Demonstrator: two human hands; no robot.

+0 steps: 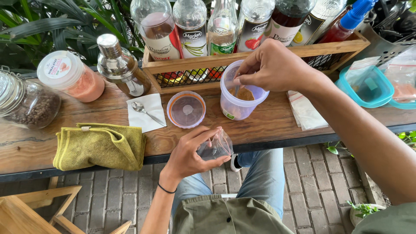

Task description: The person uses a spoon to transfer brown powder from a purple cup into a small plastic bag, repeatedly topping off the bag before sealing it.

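Note:
My right hand [272, 66] reaches into an open clear plastic jar [238, 100] with brown powder inside, fingers pinched on a small spoon handle whose bowl is hidden in the jar. My left hand [190, 151] holds a small clear plastic bag [216, 146] just off the table's front edge, over my lap. The jar's round lid [186, 109] lies upside down on the wooden table [86, 115] to the left of the jar.
A metal spoon [146, 111] rests on a white napkin [147, 122]. A folded yellow-green cloth [100, 146], a coffee bean jar [30, 103], a pink powder tub [73, 77], a shaker [120, 65], a wooden crate [260, 52] of syrup bottles, a teal container [368, 86] and plastic bags [305, 112] surround them.

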